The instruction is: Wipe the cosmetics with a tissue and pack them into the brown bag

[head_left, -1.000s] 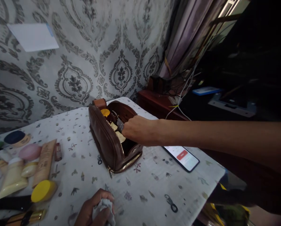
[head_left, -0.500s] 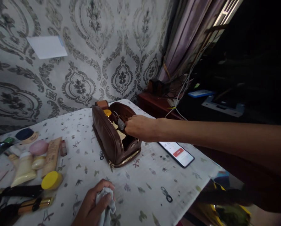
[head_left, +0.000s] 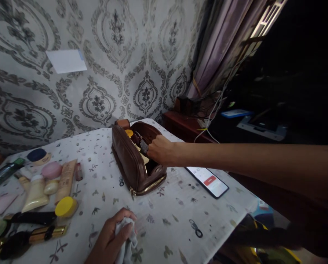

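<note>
A brown leather bag (head_left: 128, 161) stands unzipped on the patterned tablecloth, with a yellow-orange lid (head_left: 129, 133) and other small items inside. My right hand (head_left: 161, 149) reaches into its right side, fingers curled down beside a glittery grey item (head_left: 144, 146); the fingertips are hidden, so I cannot make out what they hold. Near the front edge, my left hand (head_left: 111, 233) is closed around a crumpled pale cloth (head_left: 127, 234).
Cosmetics lie at the left, among them a yellow-lidded jar (head_left: 66, 206), a beige tube (head_left: 66, 181) and a pink round case (head_left: 51, 170). A lit phone (head_left: 212, 181) lies right of the bag. Cables hang beyond the table by the curtain (head_left: 217, 44).
The whole view has shifted slightly, so the table things appear a little further right. My right hand stays in the bag and my left hand still holds the cloth.
</note>
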Demonstrator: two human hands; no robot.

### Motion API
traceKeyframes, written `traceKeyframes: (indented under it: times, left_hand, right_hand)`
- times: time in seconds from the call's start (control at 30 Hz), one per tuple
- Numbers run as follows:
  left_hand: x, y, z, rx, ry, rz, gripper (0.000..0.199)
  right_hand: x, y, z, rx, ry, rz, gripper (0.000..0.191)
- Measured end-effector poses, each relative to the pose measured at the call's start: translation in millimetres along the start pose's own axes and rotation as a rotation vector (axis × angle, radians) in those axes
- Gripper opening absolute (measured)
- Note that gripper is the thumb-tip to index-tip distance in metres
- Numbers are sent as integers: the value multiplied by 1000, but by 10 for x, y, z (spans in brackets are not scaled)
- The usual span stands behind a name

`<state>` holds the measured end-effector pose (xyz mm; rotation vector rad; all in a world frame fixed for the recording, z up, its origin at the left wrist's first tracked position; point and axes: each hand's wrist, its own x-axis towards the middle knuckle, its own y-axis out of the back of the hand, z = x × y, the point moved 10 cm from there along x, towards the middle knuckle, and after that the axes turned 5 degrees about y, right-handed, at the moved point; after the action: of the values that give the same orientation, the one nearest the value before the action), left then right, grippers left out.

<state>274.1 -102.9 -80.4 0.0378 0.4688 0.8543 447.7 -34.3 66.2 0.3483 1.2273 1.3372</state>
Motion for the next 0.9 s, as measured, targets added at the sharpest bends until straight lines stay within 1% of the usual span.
traceKeyframes:
  times: [0.2, 0.37, 0.47, 0.57, 0.67, 0.77, 0.9]
  left_hand:
    - [3, 27, 4, -3, 4, 19, 55]
    - [6, -10, -66, -44, 79, -14, 59]
    - [0, -19, -53, -46, 82, -26, 60]
    - [-7, -9, -2, -37, 57, -19, 60]
    - [-15, 8, 39, -23, 41, 1, 58]
    - [-18, -8, 38, -39, 51, -9, 59]
    - [-16, -4, 21, -53, 48, -9, 59]
  right_hand:
    - [-53, 9, 43, 62, -23, -12, 22]
    - [-68, 27, 114, 109, -34, 35, 24]
    - [-62, 4, 145, 116, -24, 71, 25]
    - [-67, -25, 178, 132, -21, 90, 24]
    - [-71, -47, 186, 150, 3, 81, 23]
    - [-74, -45, 180, 165, 30, 66, 25]
    - [-82, -38, 184, 177, 25, 34, 29]
